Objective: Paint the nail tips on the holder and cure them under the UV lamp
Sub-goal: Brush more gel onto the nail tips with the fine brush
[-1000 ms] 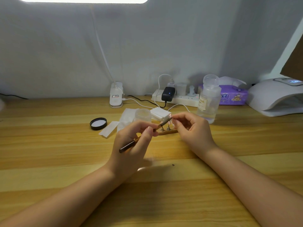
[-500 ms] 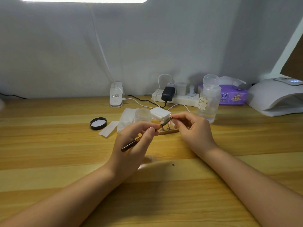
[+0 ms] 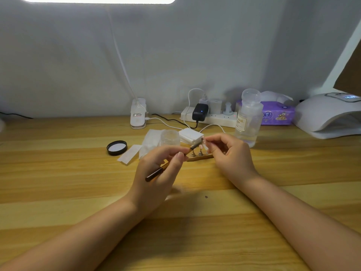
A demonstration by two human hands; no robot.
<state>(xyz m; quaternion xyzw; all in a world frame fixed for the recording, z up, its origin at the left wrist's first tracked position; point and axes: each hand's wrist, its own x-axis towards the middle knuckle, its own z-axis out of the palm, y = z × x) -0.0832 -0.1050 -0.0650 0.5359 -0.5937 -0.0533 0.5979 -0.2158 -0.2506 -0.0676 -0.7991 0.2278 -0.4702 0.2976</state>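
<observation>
My left hand [image 3: 156,178] grips a thin dark nail brush [image 3: 154,174], its tip reaching up to a small pale nail tip [image 3: 203,142]. My right hand [image 3: 230,155] pinches that nail tip just above a wooden holder [image 3: 199,157] lying on the table. Two little metal stands [image 3: 197,152] rise from the holder between my hands. The white UV lamp [image 3: 328,116] sits at the far right with its opening facing me.
A clear open jar [image 3: 170,137] stands on white wipes [image 3: 150,141], its black lid [image 3: 116,147] to the left. A clear liquid bottle [image 3: 248,118], a purple tissue pack [image 3: 277,114], a power strip [image 3: 209,116] with cables and a white lamp base [image 3: 138,114] line the back.
The brush has tilted slightly and its tip has crept up and right along the nail tip. Both hands have shifted a little to the right.
</observation>
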